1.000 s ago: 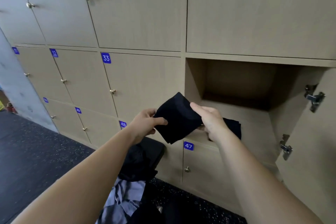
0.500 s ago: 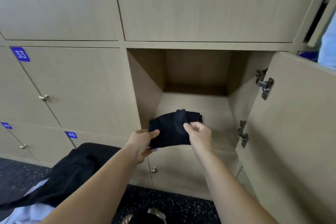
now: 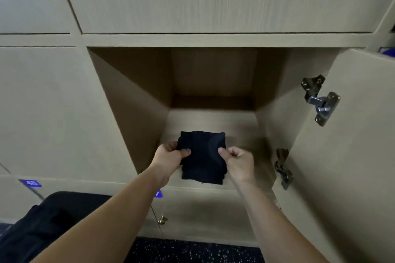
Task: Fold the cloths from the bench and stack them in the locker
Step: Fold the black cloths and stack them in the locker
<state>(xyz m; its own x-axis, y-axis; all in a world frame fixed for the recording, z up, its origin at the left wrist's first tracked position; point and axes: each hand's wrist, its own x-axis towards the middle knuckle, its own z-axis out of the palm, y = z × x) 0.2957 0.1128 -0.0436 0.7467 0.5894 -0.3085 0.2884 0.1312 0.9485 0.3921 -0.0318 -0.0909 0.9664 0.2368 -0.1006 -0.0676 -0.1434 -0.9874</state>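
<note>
A folded black cloth (image 3: 202,156) lies at the front of the open locker's floor (image 3: 213,119), on top of other folded black cloth whose layered edges show beneath it near the front lip. My left hand (image 3: 170,156) pinches the cloth's left edge with thumb on top. On the right edge, my right hand (image 3: 236,159) pinches it with curled fingers. Both forearms reach in from below.
The locker door (image 3: 350,156) stands open on the right, with two metal hinges (image 3: 320,100) on its inner side. Closed lockers surround the opening. A dark cloth heap (image 3: 49,226) lies at lower left. The speckled dark floor (image 3: 192,252) runs below.
Both hands have carried the folded black cloth from in front of the lockers into the open locker and set it down on the stack. The view has closed in on the opening.
</note>
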